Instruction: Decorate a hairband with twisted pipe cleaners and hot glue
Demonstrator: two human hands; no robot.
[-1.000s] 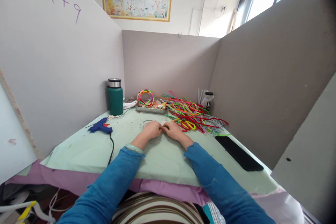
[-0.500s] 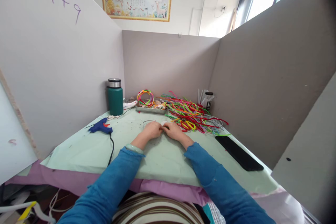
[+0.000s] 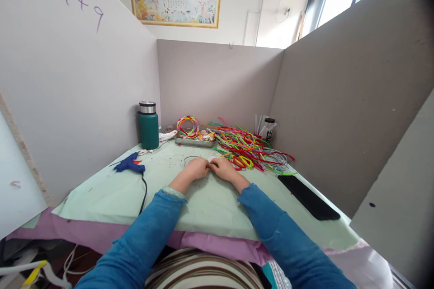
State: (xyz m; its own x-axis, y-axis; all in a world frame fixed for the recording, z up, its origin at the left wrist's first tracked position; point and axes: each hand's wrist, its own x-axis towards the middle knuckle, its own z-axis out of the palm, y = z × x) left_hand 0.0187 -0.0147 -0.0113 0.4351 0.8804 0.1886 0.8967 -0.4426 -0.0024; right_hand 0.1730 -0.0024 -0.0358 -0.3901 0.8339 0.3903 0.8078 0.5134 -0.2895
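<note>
My left hand (image 3: 195, 168) and my right hand (image 3: 222, 168) meet fingertip to fingertip over the middle of the table, both closed in a pinch. A thin grey hoop (image 3: 188, 158) sticks out behind my left hand and seems to run into its fingers. Something small and dark, with a hint of red, shows between the fingertips; what it is stays too small to tell. Just beyond my right hand lies a tangled heap of coloured pipe cleaners (image 3: 246, 144), with a coiled yellow bundle (image 3: 243, 161) at its near edge.
A metal tray (image 3: 195, 142) holds colourful wrapped rings (image 3: 187, 127) and small pieces. To the left are a green bottle (image 3: 148, 128) and a blue glue gun (image 3: 130, 163) with its cord. On the right lie a black flat pad (image 3: 308, 198) and a black-lidded jar (image 3: 269, 129). Grey partitions enclose the table.
Both hands keep the same pinch in the same place. The view has shifted very slightly.
</note>
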